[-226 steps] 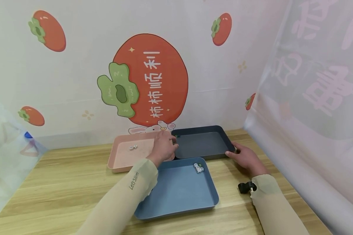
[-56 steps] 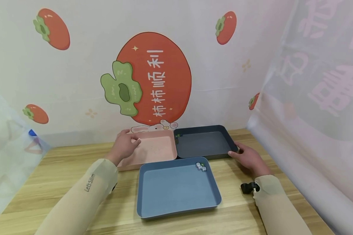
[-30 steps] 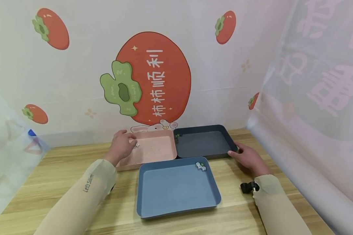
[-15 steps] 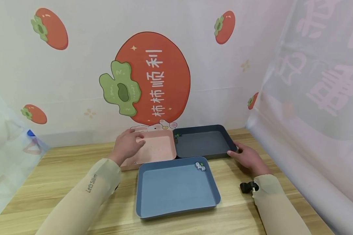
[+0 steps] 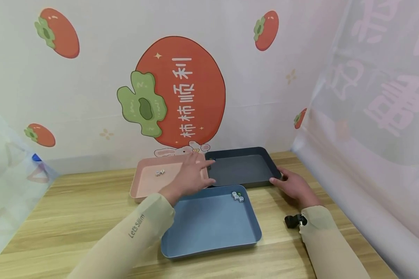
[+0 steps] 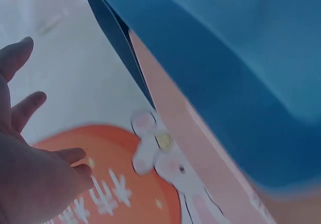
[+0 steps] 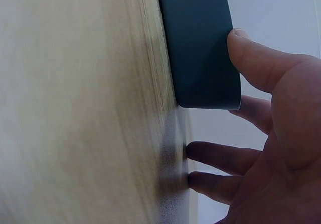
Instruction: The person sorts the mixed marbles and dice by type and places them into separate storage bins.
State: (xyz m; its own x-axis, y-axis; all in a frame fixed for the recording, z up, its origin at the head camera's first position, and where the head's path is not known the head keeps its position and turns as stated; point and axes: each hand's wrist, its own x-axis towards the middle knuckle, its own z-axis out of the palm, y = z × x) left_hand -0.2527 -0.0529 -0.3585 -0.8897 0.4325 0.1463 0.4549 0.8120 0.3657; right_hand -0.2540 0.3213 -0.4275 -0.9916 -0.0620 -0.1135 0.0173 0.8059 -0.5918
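My left hand [image 5: 189, 176], fingers spread, hangs over the pink tray's right end, with fingertips reaching across the dark grey tray's left edge. Nothing shows between its fingers [image 6: 30, 108] in the left wrist view. Two white dice [image 5: 160, 173] lie in the pink tray [image 5: 134, 190], left of that hand. Small dark and green dice [image 5: 211, 159] sit in the dark tray's back left corner, partly behind the fingers. My right hand [image 5: 295, 188] pinches the dark grey tray [image 5: 242, 170] at its front right corner, thumb [image 7: 246, 48] on the rim and a finger behind.
In front stands a blue tray [image 5: 213, 224] with several white dice [image 5: 236, 196] and a green one in its back right corner. A printed cloth [image 5: 244, 85] hangs behind the wooden table [image 5: 66, 217]. A black strap piece [image 5: 292, 221] is at the right cuff.
My left hand has moved right, from the pink tray's left side to the dark tray's left edge, uncovering the two white dice. My right hand stays at the dark tray's corner.
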